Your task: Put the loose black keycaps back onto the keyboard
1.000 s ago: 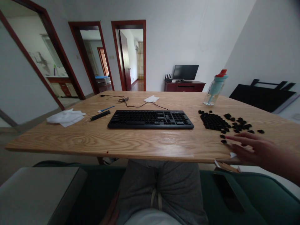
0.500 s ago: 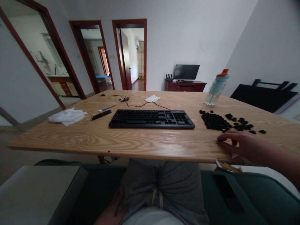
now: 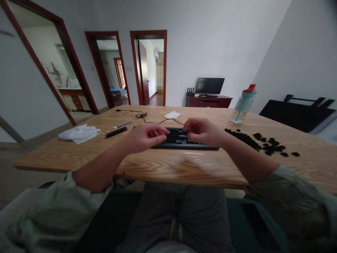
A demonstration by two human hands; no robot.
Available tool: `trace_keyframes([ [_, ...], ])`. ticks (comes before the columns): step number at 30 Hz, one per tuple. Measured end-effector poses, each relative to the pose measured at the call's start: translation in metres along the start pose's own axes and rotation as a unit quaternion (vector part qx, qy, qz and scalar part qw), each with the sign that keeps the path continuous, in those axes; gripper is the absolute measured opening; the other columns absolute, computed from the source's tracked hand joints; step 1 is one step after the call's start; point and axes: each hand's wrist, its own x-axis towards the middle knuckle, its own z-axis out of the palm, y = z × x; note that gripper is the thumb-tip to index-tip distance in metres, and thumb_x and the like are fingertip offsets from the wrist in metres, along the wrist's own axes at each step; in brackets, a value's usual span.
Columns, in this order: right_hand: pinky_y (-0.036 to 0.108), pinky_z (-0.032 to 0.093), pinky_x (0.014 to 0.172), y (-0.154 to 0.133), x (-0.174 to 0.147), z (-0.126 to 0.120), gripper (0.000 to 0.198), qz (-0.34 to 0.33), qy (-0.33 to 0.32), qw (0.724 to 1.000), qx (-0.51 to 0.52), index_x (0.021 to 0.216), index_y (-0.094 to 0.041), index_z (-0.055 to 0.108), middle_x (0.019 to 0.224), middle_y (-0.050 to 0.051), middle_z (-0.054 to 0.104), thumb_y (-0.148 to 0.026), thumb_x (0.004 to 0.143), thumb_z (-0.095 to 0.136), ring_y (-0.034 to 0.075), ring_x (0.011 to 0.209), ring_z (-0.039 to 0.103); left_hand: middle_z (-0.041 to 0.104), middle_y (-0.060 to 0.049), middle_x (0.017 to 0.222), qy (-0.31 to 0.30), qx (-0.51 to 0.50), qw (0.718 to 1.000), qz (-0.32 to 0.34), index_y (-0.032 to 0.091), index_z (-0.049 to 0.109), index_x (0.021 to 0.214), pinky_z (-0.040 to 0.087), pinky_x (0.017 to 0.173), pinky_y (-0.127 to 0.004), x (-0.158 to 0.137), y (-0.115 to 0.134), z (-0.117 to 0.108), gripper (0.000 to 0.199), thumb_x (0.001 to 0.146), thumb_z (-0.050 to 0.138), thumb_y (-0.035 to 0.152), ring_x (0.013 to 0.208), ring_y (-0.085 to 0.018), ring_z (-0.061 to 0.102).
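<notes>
The black keyboard [image 3: 184, 146] lies on the wooden table in front of me, partly hidden by both hands. Over its left part is my left hand [image 3: 144, 136], fingers apart and nothing seen in them. My right hand [image 3: 202, 130] is over the keyboard's right half, thumb and fingertips pinched on a small black keycap [image 3: 185, 133]. A patch of loose black keycaps [image 3: 244, 139] lies in close rows to the right of the keyboard, with scattered ones [image 3: 273, 144] beyond it.
A water bottle [image 3: 240, 107] stands at the back right. To the left lie crumpled tissues [image 3: 79, 133], a black-handled tool [image 3: 116, 132] and a blue brush [image 3: 123, 125]. Behind the keyboard are a coiled cable [image 3: 141, 115] and another tissue [image 3: 172, 115]. A phone [image 3: 259, 225] rests on the green seat.
My right hand has moved left from beside the loose keycaps to above the keyboard, bringing the keycap. My left hand has risen from my lap to the keyboard.
</notes>
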Motion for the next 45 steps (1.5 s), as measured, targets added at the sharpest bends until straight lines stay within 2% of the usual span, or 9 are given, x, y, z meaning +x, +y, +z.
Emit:
trace_keyframes([
  [3,0.024,0.035,0.054,0.023,0.025,0.022,0.014,-0.015,0.02,0.999,0.034,0.084,-0.018,0.061,0.066,-0.004,0.054,-0.02,0.071,0.064,0.01,0.059,0.046,0.074,-0.003,0.086,-0.056,-0.021,0.998,0.021,0.017,0.069,0.109,0.051,0.067,-0.025,0.052,-0.022,0.015,0.031,0.082,0.066,0.033,0.073,-0.015,0.066],
  [5,0.025,0.036,0.056,0.038,0.032,0.031,0.013,-0.011,0.038,0.996,0.074,0.08,-0.018,0.061,0.069,-0.003,0.056,-0.021,0.069,0.065,0.01,0.061,0.048,0.074,-0.003,0.083,-0.049,-0.015,0.998,0.036,0.016,0.069,0.101,0.05,0.067,-0.025,0.068,-0.031,0.03,0.027,0.077,0.07,0.028,0.073,-0.015,0.066],
  [10,0.026,0.041,0.062,0.047,0.026,0.03,0.02,0.016,0.083,0.984,0.16,0.083,-0.017,0.063,0.076,0.0,0.061,-0.031,0.072,0.07,0.012,0.068,0.052,0.073,-0.002,0.081,0.037,-0.016,0.997,0.071,0.018,0.07,0.104,0.048,0.066,-0.024,0.068,-0.036,0.055,0.025,0.083,0.066,0.03,0.071,-0.014,0.066],
  [20,0.022,0.031,0.049,0.043,0.026,0.027,0.031,0.047,0.1,0.975,0.195,0.091,-0.018,0.061,0.067,-0.004,0.055,-0.042,0.074,0.073,0.008,0.055,0.042,0.073,-0.001,0.08,0.101,-0.007,0.988,0.112,0.02,0.071,0.107,0.046,0.061,-0.022,0.066,-0.044,0.057,0.024,0.086,0.064,0.028,0.065,-0.011,0.063],
  [26,0.028,0.046,0.065,0.047,0.029,0.024,0.029,-0.01,0.129,0.987,0.091,0.09,-0.018,0.069,0.084,0.004,0.069,-0.044,0.077,0.072,0.014,0.072,0.058,0.073,-0.001,0.079,0.142,0.031,0.983,0.112,0.019,0.072,0.095,0.045,0.061,-0.022,0.073,-0.046,0.058,0.016,0.086,0.065,0.031,0.063,-0.011,0.062],
  [32,0.031,0.05,0.07,0.063,0.047,0.009,0.028,-0.039,0.158,0.986,-0.031,0.094,-0.017,0.075,0.093,0.008,0.075,-0.041,0.082,0.067,0.018,0.077,0.064,0.076,-0.003,0.091,0.154,0.015,0.986,0.066,0.019,0.07,0.103,0.049,0.063,-0.023,0.095,-0.055,0.065,0.02,0.086,0.064,0.027,0.068,-0.013,0.068],
  [36,0.031,0.051,0.073,0.087,0.063,-0.005,0.023,0.008,0.136,0.984,-0.114,0.092,-0.016,0.077,0.091,0.008,0.076,-0.033,0.081,0.067,0.019,0.077,0.066,0.076,-0.003,0.101,0.141,0.065,0.988,0.028,0.02,0.066,0.119,0.052,0.069,-0.026,0.103,-0.066,0.061,0.036,0.084,0.06,0.02,0.07,-0.014,0.068],
  [40,0.029,0.05,0.075,0.106,0.067,-0.005,0.021,0.075,0.062,0.98,-0.173,0.096,-0.016,0.078,0.095,0.009,0.077,-0.025,0.083,0.063,0.018,0.08,0.066,0.076,-0.004,0.103,0.128,0.115,0.985,-0.013,0.019,0.07,0.112,0.053,0.076,-0.029,0.1,-0.083,0.051,0.031,0.083,0.058,0.02,0.076,-0.017,0.069],
  [45,0.027,0.045,0.066,0.111,0.063,-0.001,0.025,0.115,0.012,0.969,-0.219,0.101,-0.017,0.079,0.092,0.008,0.077,-0.031,0.088,0.063,0.017,0.072,0.063,0.076,-0.007,0.103,0.108,0.138,0.984,-0.029,0.019,0.074,0.103,0.053,0.083,-0.031,0.099,-0.093,0.048,0.025,0.084,0.058,0.024,0.082,-0.02,0.069],
])
